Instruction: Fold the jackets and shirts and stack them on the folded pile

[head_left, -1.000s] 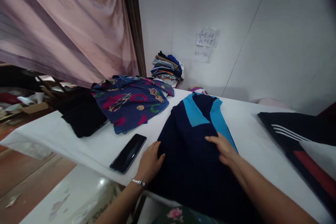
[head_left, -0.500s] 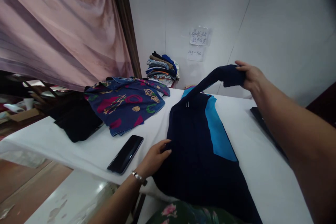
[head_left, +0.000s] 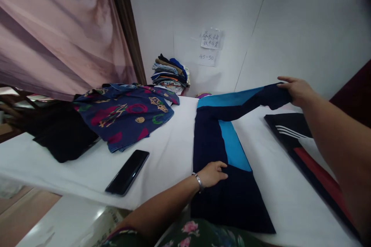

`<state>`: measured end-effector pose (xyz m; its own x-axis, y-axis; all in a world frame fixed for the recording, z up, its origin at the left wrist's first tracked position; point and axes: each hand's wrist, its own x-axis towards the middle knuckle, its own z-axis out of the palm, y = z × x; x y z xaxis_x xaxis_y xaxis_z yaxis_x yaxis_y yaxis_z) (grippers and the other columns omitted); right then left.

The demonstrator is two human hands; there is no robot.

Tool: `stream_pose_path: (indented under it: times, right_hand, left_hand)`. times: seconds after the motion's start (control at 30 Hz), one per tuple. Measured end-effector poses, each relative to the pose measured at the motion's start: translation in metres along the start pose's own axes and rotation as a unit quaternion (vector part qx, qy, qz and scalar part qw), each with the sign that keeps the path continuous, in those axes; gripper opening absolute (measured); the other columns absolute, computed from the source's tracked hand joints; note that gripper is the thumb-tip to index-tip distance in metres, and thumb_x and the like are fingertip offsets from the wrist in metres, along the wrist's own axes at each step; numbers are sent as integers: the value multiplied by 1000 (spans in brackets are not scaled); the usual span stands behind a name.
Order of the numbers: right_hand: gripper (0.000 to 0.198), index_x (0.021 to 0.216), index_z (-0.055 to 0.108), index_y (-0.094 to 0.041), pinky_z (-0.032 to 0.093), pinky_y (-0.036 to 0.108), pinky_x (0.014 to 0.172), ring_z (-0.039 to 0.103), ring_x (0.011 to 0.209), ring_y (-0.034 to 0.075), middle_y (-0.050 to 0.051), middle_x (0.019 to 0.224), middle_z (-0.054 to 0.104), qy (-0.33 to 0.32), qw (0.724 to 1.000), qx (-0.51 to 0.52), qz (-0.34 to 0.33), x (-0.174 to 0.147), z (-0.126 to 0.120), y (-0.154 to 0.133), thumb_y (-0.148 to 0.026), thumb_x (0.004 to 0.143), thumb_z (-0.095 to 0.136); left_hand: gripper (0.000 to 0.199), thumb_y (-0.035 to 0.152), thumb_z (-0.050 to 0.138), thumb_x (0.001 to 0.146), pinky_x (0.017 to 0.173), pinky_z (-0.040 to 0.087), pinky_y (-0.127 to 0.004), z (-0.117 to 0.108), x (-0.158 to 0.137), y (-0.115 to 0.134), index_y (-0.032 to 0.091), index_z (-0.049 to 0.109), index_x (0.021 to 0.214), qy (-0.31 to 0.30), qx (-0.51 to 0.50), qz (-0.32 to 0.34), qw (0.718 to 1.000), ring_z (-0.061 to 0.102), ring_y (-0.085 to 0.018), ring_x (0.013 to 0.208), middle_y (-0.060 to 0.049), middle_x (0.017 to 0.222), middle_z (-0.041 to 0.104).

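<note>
Wall (head_left: 304, 27), pale, panelled: backdrop to everything I catalogue here.
Curtain (head_left: 63, 31), pink, draped at far left.
Table (head_left: 171, 154), white-covered: the working surface, spread wide enough for garments to lie side by side.
Navy-and-blue garment (head_left: 207, 135), one: on the table directly before the wearer's torso, where I judge both hands reach it most easily. Its sleeve (head_left: 223, 100) extends to the right, drawn out fairly straight by the hold at its end.
Striped garment (head_left: 290, 133), dark with white stripes and a red panel: at the right, apart from the navy one and partly hidden by the forearm.
Patterned shirt (head_left: 130, 114), spread at the left; black cloth (head_left: 62, 139) beside it.
Stack of clothes (head_left: 169, 71), against the wall, layered flat, presumably to save room.
Right hand (head_left: 298, 90): I have it pinched closed on the sleeve's end, seemingly to keep the sleeve extended.
Left hand (head_left: 213, 173): fingers on the garment's body, probably steadying it; whether they pinch cloth or merely press, I cannot tell.
Phone (head_left: 127, 173), near the table's front edge, apart from the garments.
Paper notes (head_left: 212, 38), two, mounted on the wall in plain sight.
Bracelet (head_left: 199, 182), on the left wrist.
</note>
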<state>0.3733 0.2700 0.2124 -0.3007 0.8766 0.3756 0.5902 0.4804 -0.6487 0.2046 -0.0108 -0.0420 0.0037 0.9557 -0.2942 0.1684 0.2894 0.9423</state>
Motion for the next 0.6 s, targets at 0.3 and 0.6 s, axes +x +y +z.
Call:
stream_pose_path:
  times: [0.3, 0.6]
  right_hand:
    - [57, 139, 47, -23, 42, 41, 97, 60, 106, 24, 10, 122, 62, -140, 948, -225, -176, -37, 2, -83, -23, 83, 60]
    - [65, 146, 35, -26, 50, 40, 80, 65, 98, 30, 14, 116, 66, -414, 827, -247, -291, -199, 132, -89, -19, 84, 52]
  left_hand:
    - [39, 44, 58, 85, 55, 47, -21, -78, 1, 36, 15, 59, 111, 119, -186, 25, 975, 60, -10, 67, -11, 108, 65]
    - [64, 63, 30, 90, 79, 54, -33, -140, 76, 27, 12, 55, 119, 159, -397, -22, 904, 66, -21, 91, -16, 116, 64]
